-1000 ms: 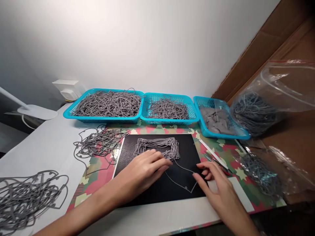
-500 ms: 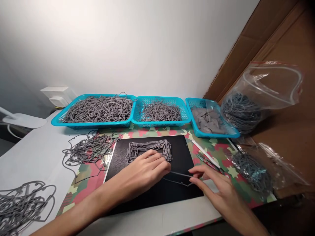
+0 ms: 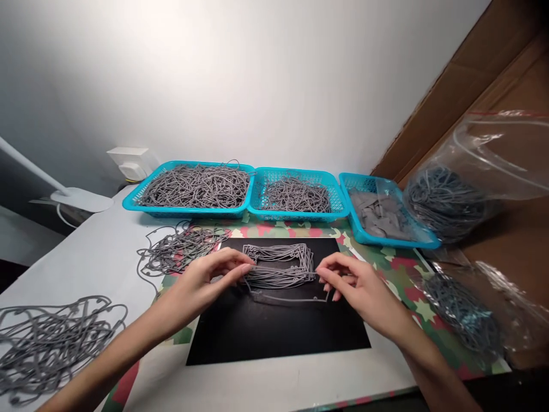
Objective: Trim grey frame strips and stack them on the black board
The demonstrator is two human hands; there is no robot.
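A thin grey rectangular loop point(image 3: 291, 300) is stretched between my hands, its near side hanging low over the black sheet point(image 3: 278, 337). My left hand point(image 3: 218, 274) pinches its left end between thumb and fingers. At the right end, my right hand point(image 3: 349, 280) pinches the same loop. Just behind and partly under it lies a stack of similar grey rectangular loops point(image 3: 278, 278) on the black sheet, with small round tabs showing along the sides.
Two blue baskets point(image 3: 189, 212) point(image 3: 300, 216) of tangled grey loops and a third basket point(image 3: 394, 242) with flat grey pieces line the wall. Loose loops point(image 3: 55, 343) lie left. Plastic bags point(image 3: 463, 315) and cardboard point(image 3: 510, 74) stand right; a lamp base point(image 3: 83, 199) is at far left.
My left hand has moved left off the stack and now holds the loop's left end. My right hand has moved up beside the stack, bringing the loop over its near edge. The view has shifted.
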